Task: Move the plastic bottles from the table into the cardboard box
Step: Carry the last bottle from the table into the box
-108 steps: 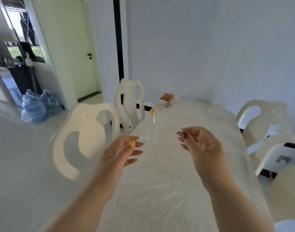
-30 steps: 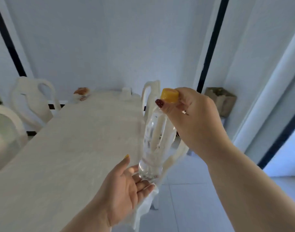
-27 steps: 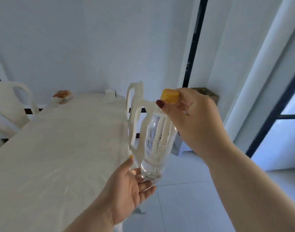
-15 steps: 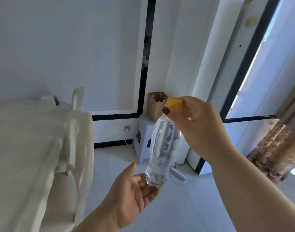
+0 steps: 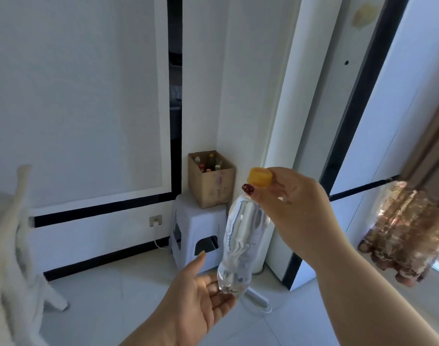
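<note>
Swung away from the table, the view now faces one cardboard box [image 5: 211,179] on a far stool [image 5: 197,236]. Right hand [image 5: 292,211] pinches one clear bottle [image 5: 238,245] by its yellow cap [image 5: 260,178]; left hand [image 5: 196,300], palm spread, cups its base.

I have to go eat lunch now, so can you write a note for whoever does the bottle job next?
Right hand: pinching the clear bottle by its yellow cap.
Left hand: open, palm up under the bottle's base.
Cardboard box: on the white stool in the corner, several bottles inside.
Done: this bottle is off the table.
Left: carry it to the box and drop it in.
</note>
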Tool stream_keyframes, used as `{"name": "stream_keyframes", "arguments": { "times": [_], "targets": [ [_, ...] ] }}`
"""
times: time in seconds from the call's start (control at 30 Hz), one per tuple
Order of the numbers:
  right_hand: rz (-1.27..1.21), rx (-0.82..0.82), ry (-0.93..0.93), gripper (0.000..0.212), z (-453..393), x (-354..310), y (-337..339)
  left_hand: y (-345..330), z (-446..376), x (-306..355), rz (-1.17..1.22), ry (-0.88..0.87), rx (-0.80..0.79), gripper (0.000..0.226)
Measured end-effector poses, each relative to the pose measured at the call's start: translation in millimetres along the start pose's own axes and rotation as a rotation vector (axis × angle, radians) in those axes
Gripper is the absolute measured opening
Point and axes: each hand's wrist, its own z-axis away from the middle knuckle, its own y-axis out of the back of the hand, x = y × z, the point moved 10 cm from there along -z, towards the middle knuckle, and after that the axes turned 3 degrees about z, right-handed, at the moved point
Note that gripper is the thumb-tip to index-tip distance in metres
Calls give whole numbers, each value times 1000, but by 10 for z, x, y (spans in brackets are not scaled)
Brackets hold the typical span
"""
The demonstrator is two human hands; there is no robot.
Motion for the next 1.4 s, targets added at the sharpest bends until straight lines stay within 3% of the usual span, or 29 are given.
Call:
{"name": "stream_keyframes", "arguments": {
  "times": [0.23,0.37,0.5,0.77,1.17,1.4],
  "targets": [
    [-4,-7,-31,6,-1393,624,-420,-89,-1391,894,-16,28,76,68],
    [-11,-8,-25,13,-2164,1053,-669,-170,-2164,1282,11,62,73,71],
    [-39,-61,16,5,-3018,1425,-939,-249,-3004,1745,56,56,90,76],
    [-22,-102,85,8,-4749,1992,-1325,-623,-4491,2773,157,19,92,73],
    [-14,-23,-9,13,-6450,2927,-2180,-553,-6323,4030,169,83,3,71],
    [-47,-6,-114,13,-7012,3545,-2615,-435,-7101,4398,25,96,-3,76]
  ]
}}
